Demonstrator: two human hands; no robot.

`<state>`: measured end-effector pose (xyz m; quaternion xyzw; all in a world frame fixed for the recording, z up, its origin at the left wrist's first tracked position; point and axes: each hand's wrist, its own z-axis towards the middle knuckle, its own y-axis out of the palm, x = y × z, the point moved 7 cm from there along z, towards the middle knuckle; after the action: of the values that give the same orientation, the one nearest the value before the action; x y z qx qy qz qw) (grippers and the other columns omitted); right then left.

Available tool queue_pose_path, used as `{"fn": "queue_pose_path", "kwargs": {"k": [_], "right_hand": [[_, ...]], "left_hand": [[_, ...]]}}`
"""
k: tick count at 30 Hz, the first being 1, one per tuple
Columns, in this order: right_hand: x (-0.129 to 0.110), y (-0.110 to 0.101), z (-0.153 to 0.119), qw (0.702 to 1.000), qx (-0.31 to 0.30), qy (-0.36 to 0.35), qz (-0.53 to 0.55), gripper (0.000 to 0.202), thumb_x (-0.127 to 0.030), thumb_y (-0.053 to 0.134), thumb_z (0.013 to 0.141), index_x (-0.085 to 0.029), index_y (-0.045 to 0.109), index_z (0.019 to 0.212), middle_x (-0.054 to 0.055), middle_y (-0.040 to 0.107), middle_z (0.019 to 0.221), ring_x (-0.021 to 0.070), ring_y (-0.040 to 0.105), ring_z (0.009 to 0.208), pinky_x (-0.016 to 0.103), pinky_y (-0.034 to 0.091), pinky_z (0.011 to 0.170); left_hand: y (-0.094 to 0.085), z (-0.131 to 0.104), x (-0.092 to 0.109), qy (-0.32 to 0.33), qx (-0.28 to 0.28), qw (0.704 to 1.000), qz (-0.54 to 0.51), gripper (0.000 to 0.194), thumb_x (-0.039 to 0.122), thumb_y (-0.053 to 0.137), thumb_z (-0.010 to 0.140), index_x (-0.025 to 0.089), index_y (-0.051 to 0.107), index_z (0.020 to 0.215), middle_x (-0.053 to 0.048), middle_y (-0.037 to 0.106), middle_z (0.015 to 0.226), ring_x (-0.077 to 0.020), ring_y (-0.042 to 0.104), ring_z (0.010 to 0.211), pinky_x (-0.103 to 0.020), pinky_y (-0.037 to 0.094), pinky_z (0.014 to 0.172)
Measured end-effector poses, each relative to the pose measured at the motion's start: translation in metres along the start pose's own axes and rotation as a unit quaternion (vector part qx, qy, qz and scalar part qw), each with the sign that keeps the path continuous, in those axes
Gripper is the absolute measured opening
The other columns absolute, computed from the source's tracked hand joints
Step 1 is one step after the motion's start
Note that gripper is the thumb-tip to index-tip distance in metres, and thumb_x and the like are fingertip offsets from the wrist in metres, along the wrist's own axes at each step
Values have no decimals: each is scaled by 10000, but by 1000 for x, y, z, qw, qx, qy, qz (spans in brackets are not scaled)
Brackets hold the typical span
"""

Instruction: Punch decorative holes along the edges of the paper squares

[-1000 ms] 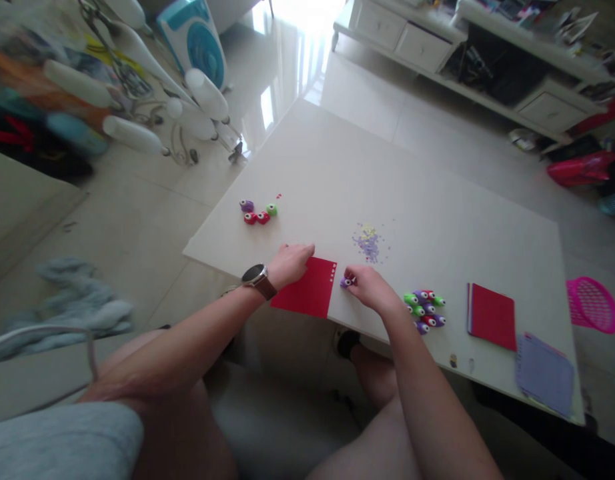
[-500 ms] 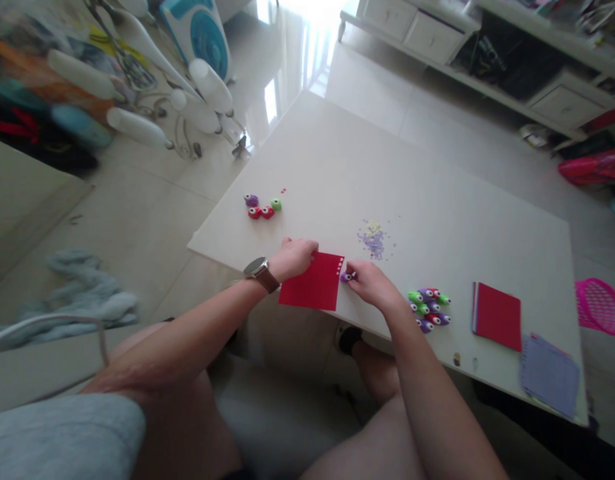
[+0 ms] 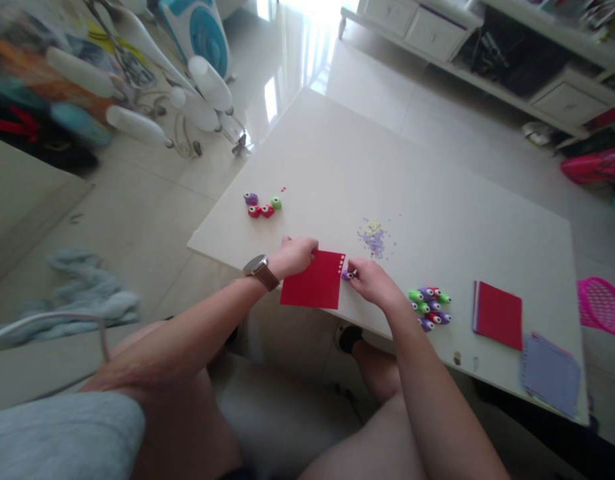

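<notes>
A square red sheet (image 3: 312, 283) lies at the table's near edge, with a column of small punched holes along its upper right side. My left hand (image 3: 295, 257), a watch on its wrist, pinches the sheet's upper left part. Between the fingers of my right hand (image 3: 368, 279) is a small purple punch (image 3: 347, 275), at the sheet's right edge just below the holes. Purple and yellow paper bits (image 3: 374, 240) are scattered beyond my right hand.
Several coloured punches (image 3: 430, 308) sit right of my right hand; a few more (image 3: 261, 208) stand at the left. Farther right are a red paper stack (image 3: 498, 316) and punched purple sheets (image 3: 551, 375) on the white table (image 3: 387, 160). A pink basket (image 3: 603, 305) is beyond the right edge.
The red sheet and the purple punch have shifted very slightly to the right. Both hands keep their hold.
</notes>
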<state>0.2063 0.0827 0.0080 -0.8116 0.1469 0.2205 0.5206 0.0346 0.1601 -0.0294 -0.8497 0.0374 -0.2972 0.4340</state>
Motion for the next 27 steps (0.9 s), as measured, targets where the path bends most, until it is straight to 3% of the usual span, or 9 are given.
{"fn": "queue_pose_path", "kwargs": {"k": [27], "right_hand": [[-2, 0, 2, 1000, 3, -7, 1, 237, 16, 544, 814, -209, 610, 846, 55, 728, 934, 188, 606, 828, 261, 399, 748]], "left_hand": [[3, 3, 0, -3, -1, 1000, 4, 260, 171, 498, 969, 224, 716, 1102, -68, 803, 1122, -285, 712, 1089, -492, 418, 1070]]}}
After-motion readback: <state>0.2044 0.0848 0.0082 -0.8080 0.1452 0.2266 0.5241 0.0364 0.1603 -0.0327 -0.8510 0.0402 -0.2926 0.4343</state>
